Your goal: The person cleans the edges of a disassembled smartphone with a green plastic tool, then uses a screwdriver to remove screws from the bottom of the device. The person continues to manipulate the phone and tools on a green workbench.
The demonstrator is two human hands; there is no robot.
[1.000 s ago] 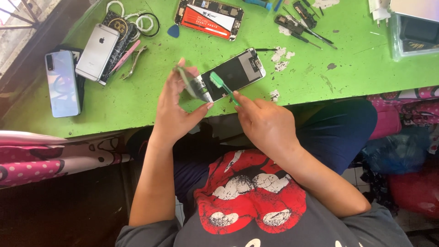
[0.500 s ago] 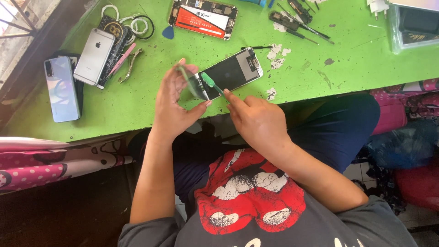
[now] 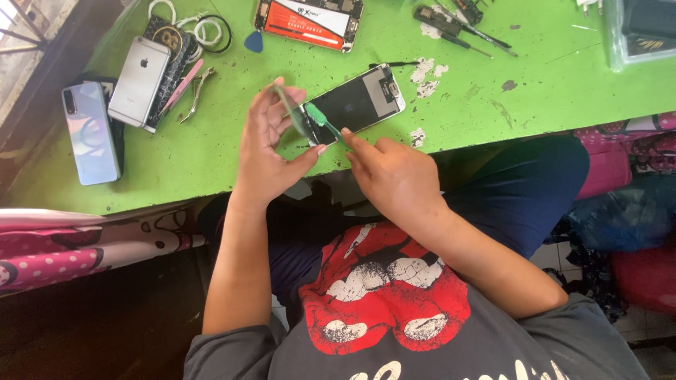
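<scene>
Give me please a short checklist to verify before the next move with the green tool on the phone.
1. Left hand holds the thin panel lifted at the end of the open phone: ok.
2. Right hand grips the green tool: ok.
3. Tool tip sits at the phone's left end, by the panel: ok.
4. Phone rests fully on the green table: cannot tell; it lies near the front edge.
5. Any cable joining panel and phone is slack: cannot tell.
6. Tweezers within reach: ok.
</scene>
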